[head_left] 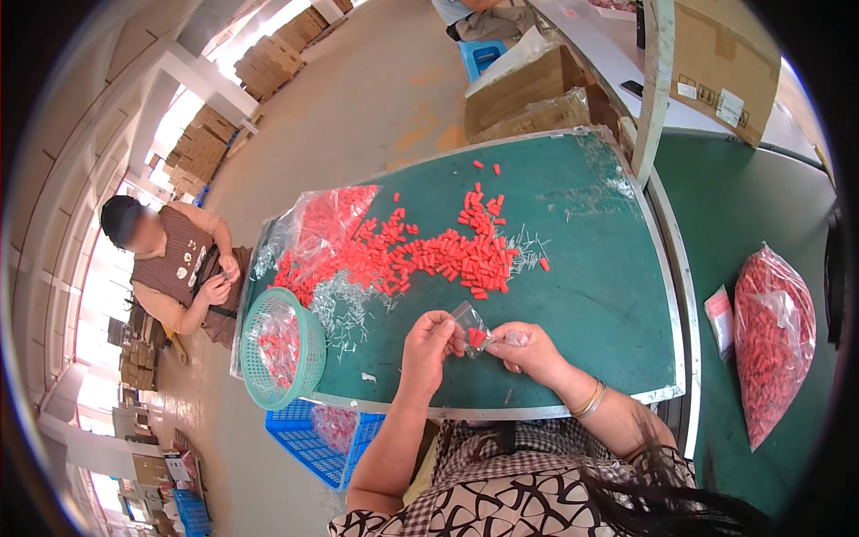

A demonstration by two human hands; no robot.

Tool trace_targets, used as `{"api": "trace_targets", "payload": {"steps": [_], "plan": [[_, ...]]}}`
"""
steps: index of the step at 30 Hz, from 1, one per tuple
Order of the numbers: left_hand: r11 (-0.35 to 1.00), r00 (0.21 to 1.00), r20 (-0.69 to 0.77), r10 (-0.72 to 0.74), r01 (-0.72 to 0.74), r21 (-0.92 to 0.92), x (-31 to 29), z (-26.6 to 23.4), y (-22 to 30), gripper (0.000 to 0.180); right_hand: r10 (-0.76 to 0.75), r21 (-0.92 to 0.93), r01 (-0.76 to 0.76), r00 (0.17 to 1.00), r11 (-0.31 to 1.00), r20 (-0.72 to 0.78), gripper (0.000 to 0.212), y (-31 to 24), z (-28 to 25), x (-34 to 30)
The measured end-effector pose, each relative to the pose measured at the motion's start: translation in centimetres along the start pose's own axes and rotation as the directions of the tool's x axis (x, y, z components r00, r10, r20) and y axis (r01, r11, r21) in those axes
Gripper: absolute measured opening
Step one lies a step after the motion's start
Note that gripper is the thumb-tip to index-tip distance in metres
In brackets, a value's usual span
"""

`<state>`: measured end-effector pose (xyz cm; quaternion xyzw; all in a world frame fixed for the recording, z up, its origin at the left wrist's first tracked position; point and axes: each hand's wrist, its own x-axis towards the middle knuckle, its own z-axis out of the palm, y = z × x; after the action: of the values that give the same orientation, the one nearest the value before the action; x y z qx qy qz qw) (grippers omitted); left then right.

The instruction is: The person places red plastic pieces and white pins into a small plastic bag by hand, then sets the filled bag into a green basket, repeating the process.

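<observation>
Both hands (428, 345) (528, 349) pinch bag (472, 324) nr table edge (501, 410).

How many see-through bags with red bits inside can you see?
3. A small bag is pinched between the left hand and right hand. A big open one lies on the green table. A full one lies at the right. More may be hidden.

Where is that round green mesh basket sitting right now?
In the head view, the round green plastic mesh basket sits at the near left corner of the green table, left of the person's left hand, beside the scattered small metal pins.
</observation>
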<state>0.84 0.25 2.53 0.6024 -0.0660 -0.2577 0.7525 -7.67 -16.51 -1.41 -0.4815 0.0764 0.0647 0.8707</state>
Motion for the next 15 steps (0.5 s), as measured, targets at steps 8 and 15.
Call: {"api": "trace_targets", "payload": {"steps": [8,15], "plan": [[1.0,1.0,-0.006,0.009,-0.009,0.007,-0.01,0.23,-0.16,0.011,-0.014,0.008,0.014,1.0,1.0,-0.009,0.009,0.42,-0.21,0.1],[1.0,1.0,-0.005,0.024,-0.024,0.021,-0.07,0.46,0.05,0.011,0.0,-0.046,-0.002,0.999,0.999,-0.041,0.01,-0.04,-0.09,-0.01]]}}
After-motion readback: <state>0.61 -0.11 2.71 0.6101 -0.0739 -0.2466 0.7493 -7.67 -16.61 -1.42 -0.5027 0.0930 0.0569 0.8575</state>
